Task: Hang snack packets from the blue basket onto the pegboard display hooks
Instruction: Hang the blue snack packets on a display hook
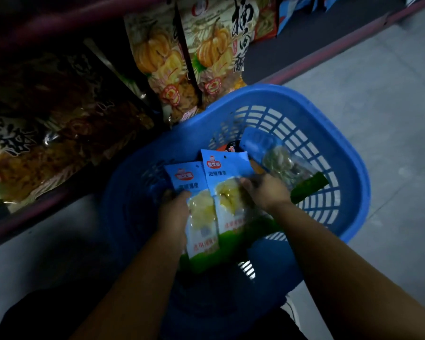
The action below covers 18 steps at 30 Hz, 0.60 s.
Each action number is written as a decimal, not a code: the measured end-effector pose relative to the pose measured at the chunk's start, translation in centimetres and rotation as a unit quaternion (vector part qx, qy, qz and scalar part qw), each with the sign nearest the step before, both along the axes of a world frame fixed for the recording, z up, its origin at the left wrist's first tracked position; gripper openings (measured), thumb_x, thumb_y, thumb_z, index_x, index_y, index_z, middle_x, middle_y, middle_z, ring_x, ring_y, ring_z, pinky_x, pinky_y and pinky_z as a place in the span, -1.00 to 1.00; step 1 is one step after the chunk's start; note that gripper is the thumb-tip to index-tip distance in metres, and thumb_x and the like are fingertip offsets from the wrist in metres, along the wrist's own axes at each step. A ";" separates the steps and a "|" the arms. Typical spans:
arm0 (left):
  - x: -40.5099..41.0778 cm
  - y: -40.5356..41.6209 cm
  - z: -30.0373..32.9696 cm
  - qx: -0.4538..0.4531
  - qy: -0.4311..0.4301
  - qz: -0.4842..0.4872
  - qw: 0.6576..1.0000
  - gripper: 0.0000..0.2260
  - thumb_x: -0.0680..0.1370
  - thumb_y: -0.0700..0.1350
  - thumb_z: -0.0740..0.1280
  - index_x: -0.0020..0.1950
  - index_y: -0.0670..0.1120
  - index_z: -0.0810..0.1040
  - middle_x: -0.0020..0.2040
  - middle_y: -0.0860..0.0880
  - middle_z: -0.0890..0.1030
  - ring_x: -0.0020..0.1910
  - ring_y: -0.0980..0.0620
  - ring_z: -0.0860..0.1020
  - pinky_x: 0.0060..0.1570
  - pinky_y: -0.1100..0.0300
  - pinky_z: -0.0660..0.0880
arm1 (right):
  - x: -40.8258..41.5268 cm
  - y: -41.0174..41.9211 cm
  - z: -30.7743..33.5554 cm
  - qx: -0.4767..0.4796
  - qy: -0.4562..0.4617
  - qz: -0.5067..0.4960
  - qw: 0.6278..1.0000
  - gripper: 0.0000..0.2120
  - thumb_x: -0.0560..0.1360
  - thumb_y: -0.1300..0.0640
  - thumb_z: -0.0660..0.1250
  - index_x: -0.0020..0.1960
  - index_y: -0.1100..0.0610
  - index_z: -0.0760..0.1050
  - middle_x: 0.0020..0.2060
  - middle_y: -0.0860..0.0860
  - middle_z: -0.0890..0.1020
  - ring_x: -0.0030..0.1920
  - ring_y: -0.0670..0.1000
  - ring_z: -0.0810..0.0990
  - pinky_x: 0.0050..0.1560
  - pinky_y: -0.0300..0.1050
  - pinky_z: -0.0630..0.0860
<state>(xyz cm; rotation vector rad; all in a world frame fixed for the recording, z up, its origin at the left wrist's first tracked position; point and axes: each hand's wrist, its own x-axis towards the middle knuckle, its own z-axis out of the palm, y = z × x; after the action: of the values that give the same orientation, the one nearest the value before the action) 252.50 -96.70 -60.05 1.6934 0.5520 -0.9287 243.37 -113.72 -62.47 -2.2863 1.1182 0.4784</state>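
The blue basket (312,111) stands on the floor below me. Both hands are inside it. My left hand (174,217) grips a blue-topped snack packet (194,187) with pale yellow contents by its left edge. My right hand (263,192) holds a second, matching packet (223,175) by its right side. The two packets lie side by side, their hang holes pointing away from me. Under them lie green-edged packets (307,190) and another blue-topped packet (265,148) with clear contents. No pegboard hooks are in view.
A low shelf with a dark red edge (47,204) runs along the left, holding large snack bags (206,50) with pumpkin pictures and dark bags (47,133). Grey tiled floor (383,82) lies to the right of the basket.
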 end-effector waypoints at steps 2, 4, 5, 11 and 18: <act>0.1 0.9 0.3 0.006 0.023 0.001 1.000 -0.87 0.55 -0.12 0.26 0.02 -0.15 0.53 -0.32 -0.09 0.57 -0.52 0.02 0.54 -0.58 0.28 0.40 | 1.0 0.3 -0.6 0.020 0.011 -0.028 0.999 -0.48 0.54 -0.26 0.16 0.21 0.14 0.56 0.29 0.18 0.48 0.28 0.20 0.44 0.21 0.02 0.44; 0.2 1.3 0.1 0.019 0.011 -0.003 1.000 -0.83 0.54 -0.14 0.27 0.09 -0.16 0.54 -0.32 -0.09 0.57 -0.51 0.02 0.54 -0.56 0.27 0.39 | 2.1 0.5 -1.3 0.069 0.009 -0.084 0.994 -0.42 0.49 -0.21 0.31 0.32 0.17 0.43 0.32 0.16 0.46 0.27 0.18 0.46 0.16 -0.06 0.44; 0.3 1.3 0.0 0.018 0.007 -0.001 1.000 -0.82 0.54 -0.16 0.28 0.11 -0.16 0.54 -0.31 -0.09 0.57 -0.48 0.01 0.53 -0.54 0.27 0.40 | 2.4 0.4 -1.6 0.097 -0.010 -0.125 0.987 -0.32 0.43 -0.16 0.41 0.40 0.18 0.32 0.34 0.15 0.44 0.31 0.18 0.43 0.22 -0.04 0.42; -0.3 1.1 0.0 -0.027 0.069 0.019 0.997 -0.80 0.51 -0.08 0.37 0.08 -0.15 0.54 -0.11 -0.15 0.63 -0.22 -0.10 0.61 -0.27 0.03 0.55 | 2.5 -0.6 -3.3 0.233 -0.146 -0.269 0.923 -0.13 0.23 0.22 0.61 0.42 0.23 0.25 0.36 0.15 0.42 0.38 0.18 0.39 0.38 0.13 0.35; 0.8 1.1 1.8 -0.044 -0.021 0.063 0.997 -0.83 0.49 -0.01 0.39 -0.25 -0.05 0.59 -0.35 -0.03 0.66 -0.26 -0.08 0.63 -0.04 -0.11 0.56 | 0.7 -2.2 1.3 0.355 -0.256 -0.305 0.846 -0.86 0.42 0.23 0.46 -0.04 0.20 0.57 -0.03 0.13 0.68 -0.14 0.07 0.69 -0.31 -0.13 0.60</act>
<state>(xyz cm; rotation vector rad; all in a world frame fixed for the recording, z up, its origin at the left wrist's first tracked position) 253.27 -95.59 -58.29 1.5775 0.5749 -0.8145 244.06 -115.91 -61.19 -1.2079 1.0660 -0.0068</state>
